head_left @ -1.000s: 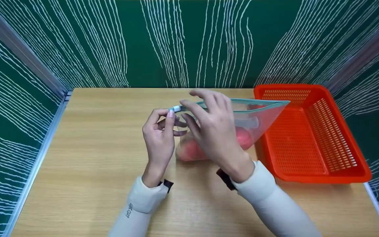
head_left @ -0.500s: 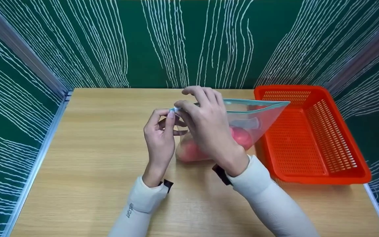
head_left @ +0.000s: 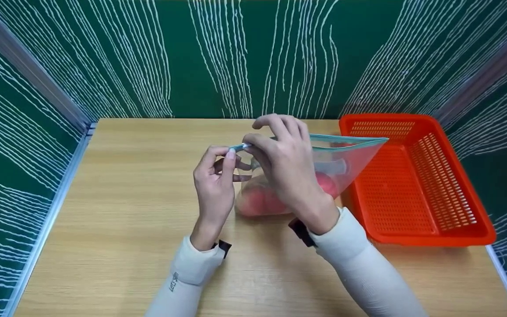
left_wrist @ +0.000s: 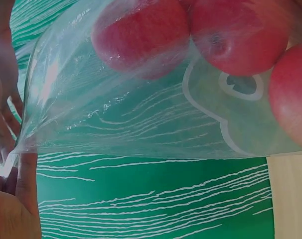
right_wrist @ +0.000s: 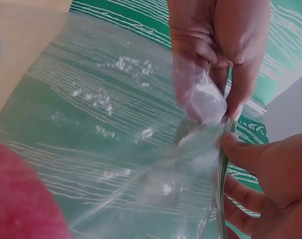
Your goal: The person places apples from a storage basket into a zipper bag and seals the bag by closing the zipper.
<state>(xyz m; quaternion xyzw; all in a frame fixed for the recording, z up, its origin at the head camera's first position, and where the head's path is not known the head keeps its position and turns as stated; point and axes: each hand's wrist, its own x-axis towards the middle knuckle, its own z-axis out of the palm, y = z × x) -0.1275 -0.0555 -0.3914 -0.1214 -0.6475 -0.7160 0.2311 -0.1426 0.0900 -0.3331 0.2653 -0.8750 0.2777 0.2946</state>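
A clear zip bag [head_left: 361,160] with a green closure strip stands on the table, its mouth gaping toward the right. Several red apples [left_wrist: 141,40] lie inside it, seen through the plastic. My left hand [head_left: 213,178] pinches the left end of the strip between thumb and forefinger. Just right of it, my right hand [head_left: 292,169] pinches the same strip with thumb and forefinger, a small white piece showing at the fingertips. Its other fingers are raised. The right hand covers the middle of the bag in the head view. In the right wrist view both hands meet at the green strip [right_wrist: 222,189].
A red plastic basket [head_left: 401,193] with slotted sides stands on the right, close beside the bag. The wooden table [head_left: 139,189] ends at green walls with white wavy lines [head_left: 262,57] at the back and both sides.
My right hand first moved left to the strip's end by the left hand, then slid a little right along it, with the white piece now at its fingertips. The left hand stayed nearly still.
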